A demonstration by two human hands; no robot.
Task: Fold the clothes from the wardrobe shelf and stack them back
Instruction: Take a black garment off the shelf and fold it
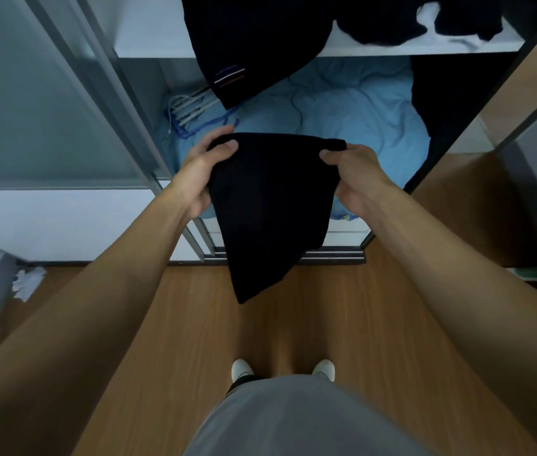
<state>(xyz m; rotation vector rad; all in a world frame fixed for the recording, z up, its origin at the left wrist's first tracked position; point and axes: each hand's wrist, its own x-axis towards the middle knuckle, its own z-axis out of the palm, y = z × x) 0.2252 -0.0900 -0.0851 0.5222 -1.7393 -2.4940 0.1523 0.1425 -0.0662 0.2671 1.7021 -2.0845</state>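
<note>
The person stands on the wood floor [168,324] in white shoes [242,370]. Out in front, both hands hold up a black cloth [270,209]. The left hand [199,174] pinches its top left corner, thumb on the front and fingers curled behind. The right hand [354,181] pinches the top right corner the same way. The cloth hangs in the air in front of the open wardrobe, and its bottom corner points at the floor.

It hangs crooked, so I think the fold could come out lopsided. If one pinch slips, the cloth would drop to the floor, since nothing flat is under it.

Behind it a blue blanket [359,110] fills the bottom of the wardrobe, with hangers [188,106] at its left edge. Farther up, a dark striped garment [254,44] droops over the front edge of the white shelf [425,49]. It could get in the way of stacking, or get pulled off. More dark clothes [375,18] lie in a heap at the shelf's right end.
</note>
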